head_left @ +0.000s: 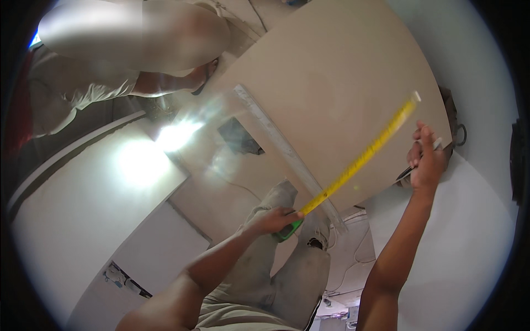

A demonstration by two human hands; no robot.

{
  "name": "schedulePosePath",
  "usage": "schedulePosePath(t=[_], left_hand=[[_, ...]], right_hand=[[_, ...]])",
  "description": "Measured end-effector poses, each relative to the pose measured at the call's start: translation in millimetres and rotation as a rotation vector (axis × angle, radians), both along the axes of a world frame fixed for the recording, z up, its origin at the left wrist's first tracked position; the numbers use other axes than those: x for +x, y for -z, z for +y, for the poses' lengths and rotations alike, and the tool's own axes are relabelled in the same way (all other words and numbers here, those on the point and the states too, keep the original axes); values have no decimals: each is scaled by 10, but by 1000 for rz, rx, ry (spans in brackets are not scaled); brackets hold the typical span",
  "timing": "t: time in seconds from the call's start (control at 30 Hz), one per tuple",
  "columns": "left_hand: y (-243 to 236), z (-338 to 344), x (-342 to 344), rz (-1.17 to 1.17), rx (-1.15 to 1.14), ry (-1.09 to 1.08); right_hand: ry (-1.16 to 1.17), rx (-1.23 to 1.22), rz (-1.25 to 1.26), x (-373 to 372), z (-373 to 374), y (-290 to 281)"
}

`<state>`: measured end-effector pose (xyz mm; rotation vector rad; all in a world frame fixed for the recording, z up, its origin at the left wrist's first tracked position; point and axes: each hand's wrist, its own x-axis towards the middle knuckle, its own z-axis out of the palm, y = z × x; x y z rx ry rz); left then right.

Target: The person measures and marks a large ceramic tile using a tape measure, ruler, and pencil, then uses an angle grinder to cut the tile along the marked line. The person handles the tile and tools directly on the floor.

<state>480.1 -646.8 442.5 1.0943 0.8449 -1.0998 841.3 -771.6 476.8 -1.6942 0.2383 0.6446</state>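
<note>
While the left hand has its fingers wrapped around the green case, just left of the near end of the bar, the tape runs out as a yellow strip. Its long axis slants away and to the right, passing over the bar's near half, and its tip ends well to the bar's right. I cannot tell whether the strip touches anything below it.

The right hand, also right of the bar, is the nearer one to the tip. From its fingers, the tip lies farther out and slightly left, with a gap between. Those fingers are loosely curled; a small white thing shows at them, though I cannot tell whether they grip it.

Under the bar spreads a large beige board. Left of the bar are a dark patch, then a bright light and a white panel. Another person is beyond the bar's far end, to the left. A pale wall stands to the bar's right.
</note>
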Motion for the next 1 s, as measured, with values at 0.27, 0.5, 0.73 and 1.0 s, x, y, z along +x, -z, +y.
schedulePosePath(t=[0.27,0.5,0.73,1.0], left_hand=[[605,-861,983,69,-180,-1077],[950,-1042,1715,156,-247,-1249],[990,-1234,1926,220,-428,-1338],[1056,-1290,1881,129,-378,-1343]], right_hand=[[-71,-159,349,-1195,-173,159],[25,-276,347,-1346,-732,-47],[61,-279,285,-1237,-1019,-214],[61,-251,341,-1449,-978,-222]])
